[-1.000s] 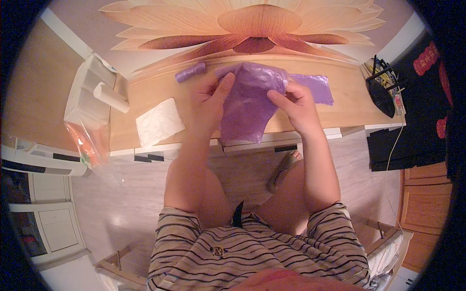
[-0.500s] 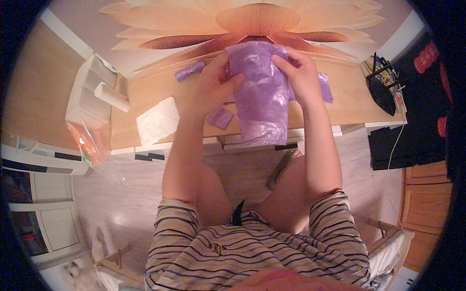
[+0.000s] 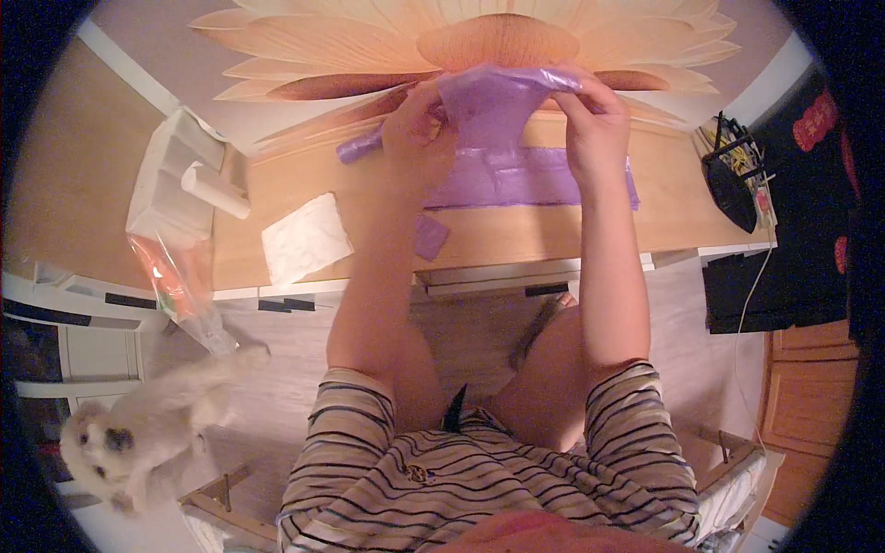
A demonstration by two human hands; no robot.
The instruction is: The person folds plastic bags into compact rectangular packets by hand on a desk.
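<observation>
You have both hands raised over the far side of the counter (image 3: pixel 516 235), each pinching the top edge of a thin purple plastic bag (image 3: pixel 493 111). Your left hand (image 3: pixel 417 124) grips one corner with fingers curled tight, and your right hand (image 3: pixel 595 120) holds the other side, so the film stretches between them and the rest hangs down toward the wood. Holding it by two points up high seems to be what keeps the limp plastic spread instead of bunching. Below it, more purple film lies flat on the counter (image 3: pixel 535 180), and a small purple roll (image 3: pixel 359 146) sits just beside your left wrist, near enough that the sheet may come from it. A small loose purple piece (image 3: pixel 430 236) lies by your left forearm near the front edge. To the left, a folded white cloth (image 3: pixel 304 238) rests well apart from the plastic, with a white holder and its roll (image 3: pixel 189 180) at the counter's end. A small white dog (image 3: pixel 138 429) stands on the floor at your left.
</observation>
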